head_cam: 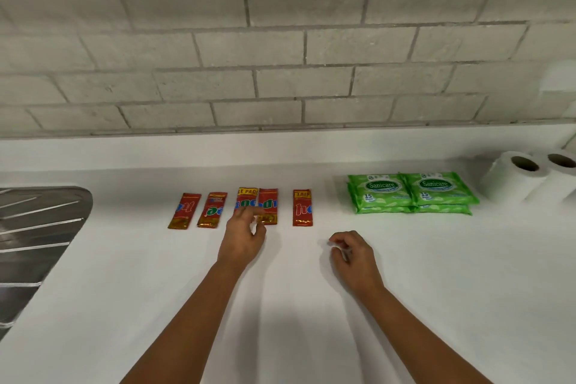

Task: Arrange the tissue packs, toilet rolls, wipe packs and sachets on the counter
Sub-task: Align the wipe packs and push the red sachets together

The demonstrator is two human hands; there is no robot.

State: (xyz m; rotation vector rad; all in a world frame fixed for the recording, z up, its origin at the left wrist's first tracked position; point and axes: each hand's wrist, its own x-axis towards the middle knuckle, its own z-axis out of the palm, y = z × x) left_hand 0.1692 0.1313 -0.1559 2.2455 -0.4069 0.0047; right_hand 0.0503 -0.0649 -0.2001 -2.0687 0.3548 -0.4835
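Note:
Several red sachets (302, 207) lie in a row on the white counter (280, 305); the third (247, 196) and fourth (268, 203) touch or overlap. My left hand (244, 237) reaches over the lower part of the third sachet, its forefinger and thumb at the fourth sachet's lower left corner. The fingers are blurred, so a grip cannot be made out. My right hand (352, 256) rests on the counter to the right, fingers loosely curled, holding nothing. Green wipe packs (411, 192) lie side by side in two low stacks. Two white toilet rolls (517, 178) stand at the far right.
A steel sink drainboard (40, 227) takes up the left edge of the counter. A grey brick-pattern wall (280, 56) rises behind a low white ledge (280, 146). The counter's near part lies under my forearms.

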